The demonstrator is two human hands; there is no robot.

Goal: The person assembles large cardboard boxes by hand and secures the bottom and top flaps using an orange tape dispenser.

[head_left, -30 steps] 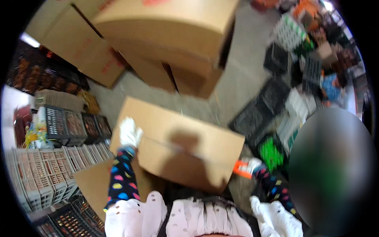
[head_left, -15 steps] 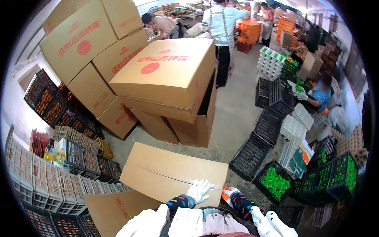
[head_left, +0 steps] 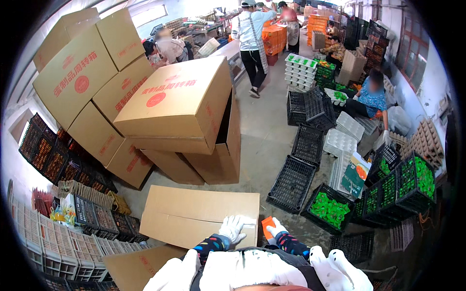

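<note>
A closed cardboard box point(head_left: 194, 208) lies in front of me, with a seam along its top and a shiny strip of clear tape point(head_left: 249, 222) near its right end. My left hand point(head_left: 232, 230), in a white glove, rests on the top beside that strip with its fingers spread. Just off the box's right edge, my right hand point(head_left: 277, 228), also gloved, grips an orange tape dispenser point(head_left: 267, 226). The dispenser is only partly visible, its lower part hidden by my hand and sleeve.
Large cardboard boxes point(head_left: 160, 106) are stacked ahead and left. Black plastic crates point(head_left: 292, 184) line the right side, one holding green packets point(head_left: 330, 209). Grey crates point(head_left: 53, 237) stand at left. A seated co-worker point(head_left: 373, 99) is at right; a person in an apron point(head_left: 251, 36) stands farther off.
My right hand has brought the orange dispenser up beside the box edge, where more of it shows. My left hand stays on the box. The seated co-worker now reaches down toward the crates.
</note>
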